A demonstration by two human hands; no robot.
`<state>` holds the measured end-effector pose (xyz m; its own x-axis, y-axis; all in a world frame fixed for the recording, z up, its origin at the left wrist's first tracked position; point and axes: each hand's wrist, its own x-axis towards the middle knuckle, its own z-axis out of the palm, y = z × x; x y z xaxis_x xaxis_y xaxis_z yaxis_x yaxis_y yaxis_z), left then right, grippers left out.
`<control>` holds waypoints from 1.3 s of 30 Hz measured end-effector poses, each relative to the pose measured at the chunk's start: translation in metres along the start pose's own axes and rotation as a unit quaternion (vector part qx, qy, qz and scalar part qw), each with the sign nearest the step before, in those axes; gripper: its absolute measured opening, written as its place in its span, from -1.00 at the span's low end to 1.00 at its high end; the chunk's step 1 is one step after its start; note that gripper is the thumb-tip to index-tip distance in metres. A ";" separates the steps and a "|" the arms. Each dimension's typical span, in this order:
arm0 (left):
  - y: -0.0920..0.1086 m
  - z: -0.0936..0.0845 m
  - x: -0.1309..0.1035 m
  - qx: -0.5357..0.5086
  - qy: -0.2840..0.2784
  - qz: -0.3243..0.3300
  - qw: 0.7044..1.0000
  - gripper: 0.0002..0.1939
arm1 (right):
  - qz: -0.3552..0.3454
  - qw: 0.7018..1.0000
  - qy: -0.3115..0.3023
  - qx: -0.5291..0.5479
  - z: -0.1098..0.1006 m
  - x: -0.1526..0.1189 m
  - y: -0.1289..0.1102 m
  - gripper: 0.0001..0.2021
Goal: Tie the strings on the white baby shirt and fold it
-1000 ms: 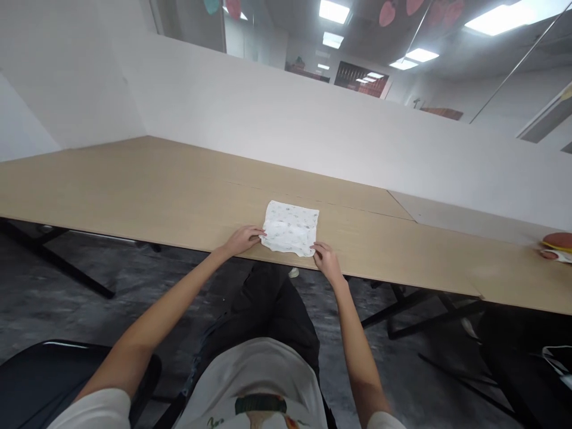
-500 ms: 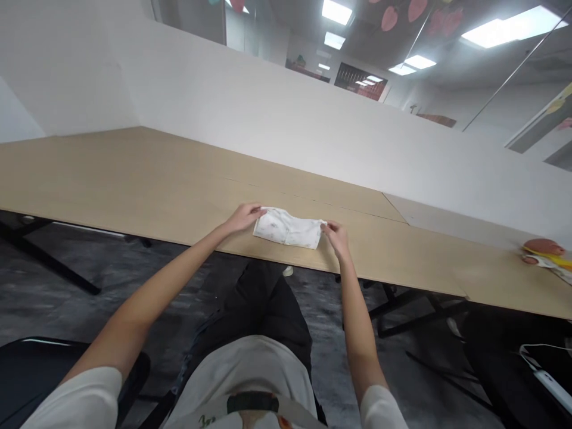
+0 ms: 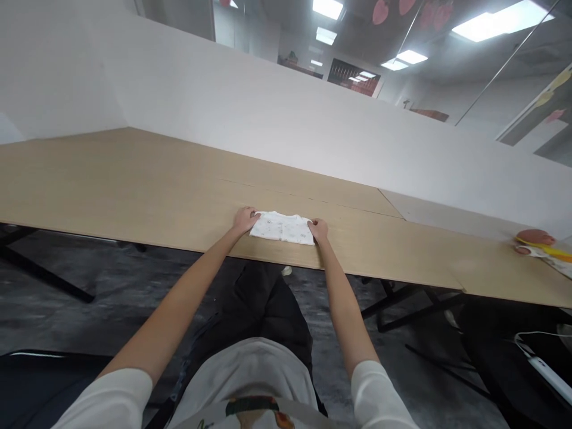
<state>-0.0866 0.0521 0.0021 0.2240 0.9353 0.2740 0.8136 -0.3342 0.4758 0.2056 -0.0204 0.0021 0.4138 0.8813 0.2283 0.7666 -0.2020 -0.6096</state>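
Note:
A folded white cloth with a faint small print lies flat on the wooden table, near its front edge. At the cloth's upper left corner, my left hand pinches the fabric between thumb and fingers. My right hand grips the upper right corner in the same way, thumb on top. The fingertips under the cloth are hidden.
A doll with yellow and white clothing lies at the table's far right. A white wall rises behind the table. Dark chairs stand at the lower left and lower right, the right one holding a white device with a cable.
The cloth has come down flat on the table and looks smoother and straighter. Both hands have lowered with it, and my right hand has shifted left. The camera view has moved slightly.

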 end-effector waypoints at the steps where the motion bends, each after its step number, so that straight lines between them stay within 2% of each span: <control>1: -0.001 0.000 0.000 -0.006 -0.002 0.001 1.000 -0.62 | -0.007 1.000 0.007 -0.001 0.000 -0.001 0.001 -0.72; 7: -0.006 0.001 -0.001 -0.056 -0.003 0.000 0.998 -0.62 | -0.027 0.999 0.028 0.007 0.002 -0.003 0.003 -0.72; 18: -0.006 0.003 -0.003 -0.045 0.007 0.005 0.999 -0.66 | -0.049 0.998 0.036 0.031 0.011 0.004 0.011 -0.66; 25: -0.005 0.003 -0.002 -0.050 0.011 -0.005 0.999 -0.65 | -0.033 0.994 0.076 0.075 0.009 0.003 0.009 -0.60; 33: -0.003 0.000 -0.002 -0.026 -0.010 0.004 1.000 -0.61 | -0.036 0.999 0.019 0.017 0.004 -0.002 0.003 -0.71; 35: 0.000 0.000 -0.003 -0.021 -0.006 0.018 1.000 -0.65 | -0.027 0.998 0.010 0.051 0.002 -0.003 0.003 -0.74; 39: 0.008 -0.004 -0.005 -0.056 0.017 0.055 0.997 -0.72 | -0.010 0.981 -0.020 0.195 -0.012 -0.003 -0.003 -0.76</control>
<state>-0.0834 0.0440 0.0077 0.2888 0.8883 0.3571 0.7200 -0.4473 0.5305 0.2080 -0.0280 0.0124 0.3747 0.9010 0.2185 0.5260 -0.0125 -0.8504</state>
